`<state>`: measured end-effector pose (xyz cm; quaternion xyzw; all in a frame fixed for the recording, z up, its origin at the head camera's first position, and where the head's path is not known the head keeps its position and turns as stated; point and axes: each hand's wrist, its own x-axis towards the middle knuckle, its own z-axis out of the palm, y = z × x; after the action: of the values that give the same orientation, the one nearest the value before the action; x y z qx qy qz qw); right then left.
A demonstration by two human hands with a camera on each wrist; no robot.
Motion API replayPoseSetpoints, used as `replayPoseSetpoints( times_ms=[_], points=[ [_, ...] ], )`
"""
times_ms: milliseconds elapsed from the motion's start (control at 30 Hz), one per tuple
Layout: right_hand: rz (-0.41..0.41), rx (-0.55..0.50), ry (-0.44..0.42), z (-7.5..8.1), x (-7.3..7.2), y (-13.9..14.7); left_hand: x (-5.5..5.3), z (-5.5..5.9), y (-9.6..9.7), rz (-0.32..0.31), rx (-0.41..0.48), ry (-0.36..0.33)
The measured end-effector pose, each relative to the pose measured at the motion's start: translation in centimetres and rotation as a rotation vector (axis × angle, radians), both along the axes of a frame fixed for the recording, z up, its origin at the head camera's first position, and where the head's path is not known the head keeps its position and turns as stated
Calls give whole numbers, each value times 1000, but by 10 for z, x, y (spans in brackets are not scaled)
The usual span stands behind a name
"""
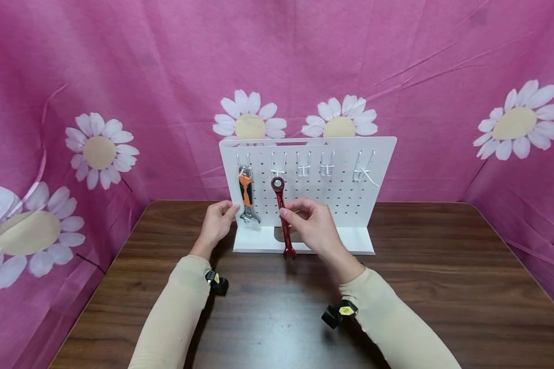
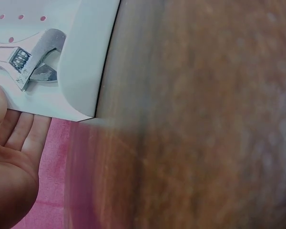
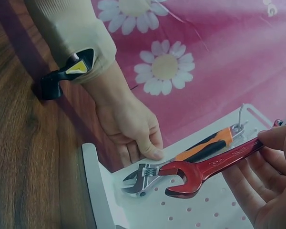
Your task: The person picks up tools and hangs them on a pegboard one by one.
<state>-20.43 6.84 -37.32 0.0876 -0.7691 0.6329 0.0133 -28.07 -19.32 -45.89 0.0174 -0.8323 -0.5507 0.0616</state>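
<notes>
My right hand (image 1: 316, 225) pinches a red combination wrench (image 1: 285, 233) between thumb and fingers, in front of a white pegboard (image 1: 382, 159). The wrench stands nearly upright, ring end up by a hook and open jaw down; in the right wrist view its open end (image 3: 193, 179) overlaps the adjustable wrench. My left hand (image 1: 218, 224) grips the board's left edge, thumb on the front and fingers behind, as the left wrist view shows. Beside it, an adjustable wrench (image 1: 246, 189) with an orange and black handle hangs from the leftmost hook, its head down.
Several metal hooks (image 1: 303, 166) line the upper board, the rightmost with a prong slanting sideways. The board's base (image 1: 258, 245) stands on a dark wooden table (image 1: 268, 318). Pink cloth (image 1: 175, 66) with daisies surrounds the table. Each wrist bears a black camera mount (image 1: 339, 313).
</notes>
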Motion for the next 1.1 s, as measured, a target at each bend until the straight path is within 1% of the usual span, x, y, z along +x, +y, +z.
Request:
replayPoseSetpoints(
  times_ms=[167, 300, 433, 667, 933, 1100],
  points=[
    [-6, -14, -8, -5, -5, -2, 1, 0, 0, -1, 2, 1],
    [-26, -36, -25, -8, -10, -4, 0, 0, -1, 0, 2, 4],
    [-56, -36, -55, -11, -18, -7, 1, 0, -1, 1, 0, 3],
    [-103, -34, -122, -17, -33, -10, 1, 1, -1, -1, -17, -22],
    [-149, -92, -150, -23, -48, -15, -1, 0, 0, -6, 7, -13],
    [-189, -122, -178, -24, -56, -19, 0, 1, 0, -5, 6, -17]
  ],
)
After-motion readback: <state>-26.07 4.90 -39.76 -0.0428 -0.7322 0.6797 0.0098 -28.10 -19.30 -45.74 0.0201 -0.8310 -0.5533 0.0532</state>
